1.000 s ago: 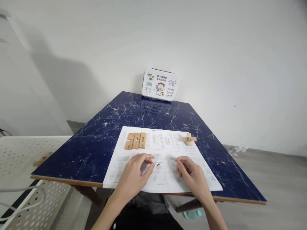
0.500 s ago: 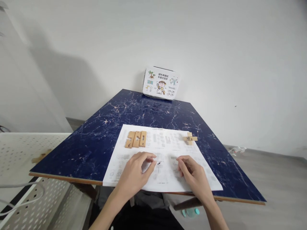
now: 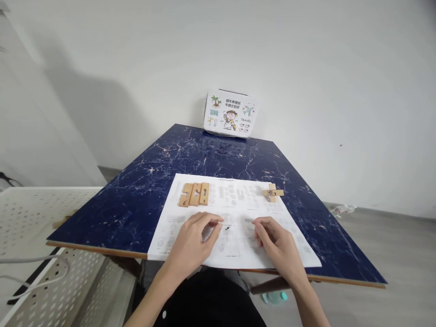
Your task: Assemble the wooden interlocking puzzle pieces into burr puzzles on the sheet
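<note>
My left hand (image 3: 191, 243) and my right hand (image 3: 278, 245) both rest on a white printed instruction sheet (image 3: 235, 204) lying on a dark blue marbled table (image 3: 136, 200). Their fingers are loosely curled and touch the paper; neither holds anything. At the sheet's far left lie three flat notched wooden pieces (image 3: 194, 194) side by side, marked with numbers. At the far right of the sheet sits a small cross of joined wooden pieces (image 3: 272, 192). Both sets are beyond my fingertips.
A white illustrated box (image 3: 230, 113) stands at the table's far edge against the wall. A white perforated rack (image 3: 30, 218) with a grey cable is to the left. A teal-capped bottle (image 3: 274, 297) lies on the floor under the table's near edge.
The view has shifted slightly, so the table sits a little differently in the frame. My hands have stayed on the sheet with hardly any movement.
</note>
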Demonstrator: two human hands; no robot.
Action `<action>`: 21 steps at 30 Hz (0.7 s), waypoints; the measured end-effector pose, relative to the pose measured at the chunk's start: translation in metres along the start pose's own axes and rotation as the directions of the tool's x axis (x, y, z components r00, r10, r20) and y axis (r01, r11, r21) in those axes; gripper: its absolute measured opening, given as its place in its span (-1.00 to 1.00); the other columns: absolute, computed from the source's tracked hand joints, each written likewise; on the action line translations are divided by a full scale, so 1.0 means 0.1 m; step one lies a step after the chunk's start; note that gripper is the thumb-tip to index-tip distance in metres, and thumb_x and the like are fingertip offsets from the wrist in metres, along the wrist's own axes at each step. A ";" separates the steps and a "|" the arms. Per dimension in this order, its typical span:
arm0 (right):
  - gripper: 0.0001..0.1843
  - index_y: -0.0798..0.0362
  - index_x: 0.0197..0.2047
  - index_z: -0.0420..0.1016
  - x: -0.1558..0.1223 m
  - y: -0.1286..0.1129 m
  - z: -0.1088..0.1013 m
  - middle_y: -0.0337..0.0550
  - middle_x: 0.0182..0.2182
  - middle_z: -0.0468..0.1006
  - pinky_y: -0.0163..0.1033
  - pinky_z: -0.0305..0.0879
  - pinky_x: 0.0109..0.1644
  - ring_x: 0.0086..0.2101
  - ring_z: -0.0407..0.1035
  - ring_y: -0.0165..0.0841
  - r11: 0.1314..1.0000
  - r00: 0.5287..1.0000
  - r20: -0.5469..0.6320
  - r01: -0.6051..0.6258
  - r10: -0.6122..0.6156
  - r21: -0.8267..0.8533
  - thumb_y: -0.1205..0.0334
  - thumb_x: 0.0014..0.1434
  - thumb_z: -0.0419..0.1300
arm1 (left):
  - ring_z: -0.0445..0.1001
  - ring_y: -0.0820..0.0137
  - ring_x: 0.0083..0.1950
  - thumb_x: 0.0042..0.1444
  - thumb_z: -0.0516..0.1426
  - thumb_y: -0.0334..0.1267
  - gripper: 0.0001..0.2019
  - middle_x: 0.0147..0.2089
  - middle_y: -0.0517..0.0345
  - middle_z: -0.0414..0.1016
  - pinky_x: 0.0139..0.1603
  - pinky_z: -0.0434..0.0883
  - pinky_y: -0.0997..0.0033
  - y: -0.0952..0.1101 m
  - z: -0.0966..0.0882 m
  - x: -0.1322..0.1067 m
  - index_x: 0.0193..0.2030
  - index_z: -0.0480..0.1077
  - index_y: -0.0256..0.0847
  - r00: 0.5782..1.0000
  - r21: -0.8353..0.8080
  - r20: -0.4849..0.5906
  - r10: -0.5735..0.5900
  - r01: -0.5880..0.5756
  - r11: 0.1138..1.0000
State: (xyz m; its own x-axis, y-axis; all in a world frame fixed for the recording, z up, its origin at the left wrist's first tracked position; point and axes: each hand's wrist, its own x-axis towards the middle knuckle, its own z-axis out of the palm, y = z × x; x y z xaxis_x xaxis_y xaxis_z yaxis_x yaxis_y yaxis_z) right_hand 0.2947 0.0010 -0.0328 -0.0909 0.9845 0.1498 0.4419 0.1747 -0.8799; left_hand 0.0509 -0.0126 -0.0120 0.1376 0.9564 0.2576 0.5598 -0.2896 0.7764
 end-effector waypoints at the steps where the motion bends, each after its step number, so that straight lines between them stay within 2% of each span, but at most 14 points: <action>1: -0.59 -0.01 -0.18 0.46 0.00 0.00 0.00 -0.22 -0.49 0.42 -0.22 0.27 -0.33 -0.47 0.34 -0.30 1.000 1.000 0.000 0.003 -0.003 -0.003 -0.18 0.43 0.08 | 0.59 0.24 0.00 0.39 0.10 -0.17 -0.83 -0.03 0.13 0.64 0.03 0.52 0.21 0.00 0.00 0.00 -0.06 0.52 -0.07 1.000 0.004 -0.004 0.003 -0.003 1.000; 12: -0.60 0.00 -0.17 0.47 0.01 0.00 0.00 -0.23 -0.47 0.43 -0.24 0.26 -0.32 -0.46 0.34 -0.32 0.999 0.999 -0.001 0.033 -0.033 0.041 -0.16 0.44 0.08 | 0.53 0.21 0.05 0.38 0.09 -0.26 -0.87 -0.05 0.13 0.60 0.10 0.47 0.16 -0.03 0.04 -0.01 -0.08 0.48 -0.09 0.987 0.134 -0.083 0.138 -0.127 0.983; 21: -0.58 0.01 -0.16 0.47 0.01 0.02 -0.01 -0.21 -0.46 0.44 -0.23 0.25 -0.32 -0.46 0.33 -0.31 0.997 0.999 0.009 0.039 -0.039 0.069 -0.17 0.44 0.07 | 0.50 0.22 0.07 0.39 0.09 -0.27 -0.89 -0.04 0.13 0.57 0.12 0.45 0.14 -0.05 0.08 -0.01 -0.07 0.45 -0.10 0.981 0.217 -0.088 0.171 -0.149 0.965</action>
State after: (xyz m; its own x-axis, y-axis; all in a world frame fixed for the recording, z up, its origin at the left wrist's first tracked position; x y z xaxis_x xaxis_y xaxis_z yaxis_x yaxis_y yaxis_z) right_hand 0.2964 0.0024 -0.0340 -0.1161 0.9768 0.1802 0.3752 0.2111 -0.9026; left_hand 0.0541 -0.0121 -0.0204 0.1594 0.8856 0.4362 0.6970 -0.4138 0.5856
